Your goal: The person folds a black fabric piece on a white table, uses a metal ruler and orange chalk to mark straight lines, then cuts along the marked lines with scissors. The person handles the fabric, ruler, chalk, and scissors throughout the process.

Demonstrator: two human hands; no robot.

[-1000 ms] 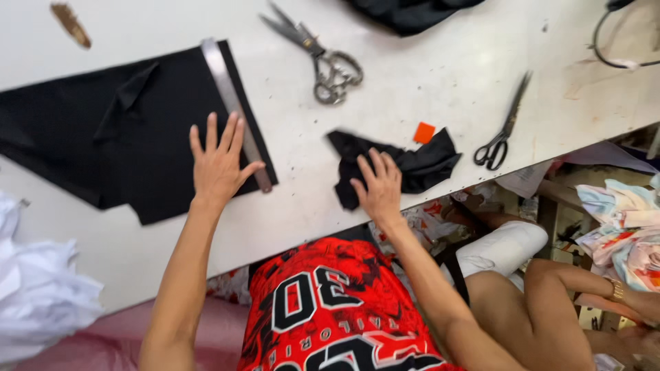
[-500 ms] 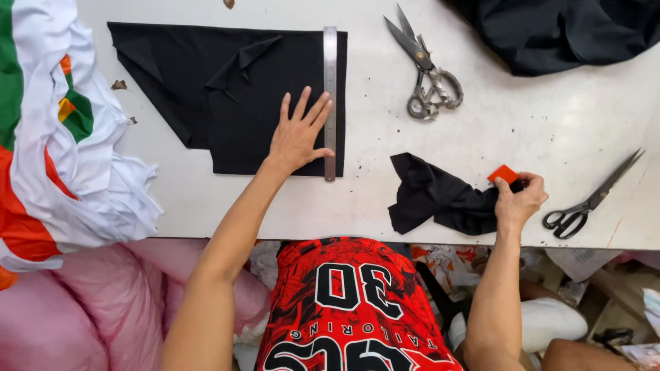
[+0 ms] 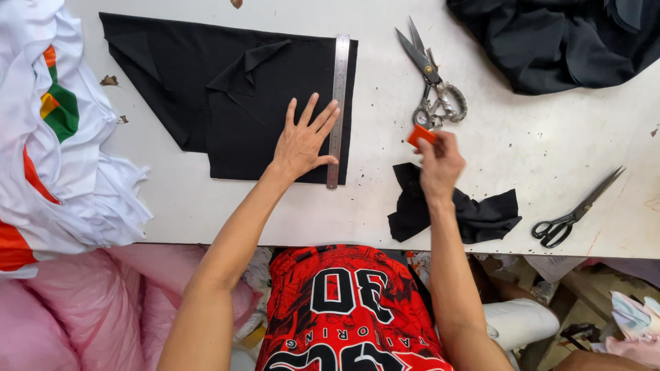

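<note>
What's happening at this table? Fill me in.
A person sits at a white table. The left hand lies flat on a black cloth, its fingers against a metal ruler laid along the cloth's right edge. The right hand holds a small orange piece above a crumpled black scrap. Two pairs of scissors lie untouched: a silver pair and a black pair.
</note>
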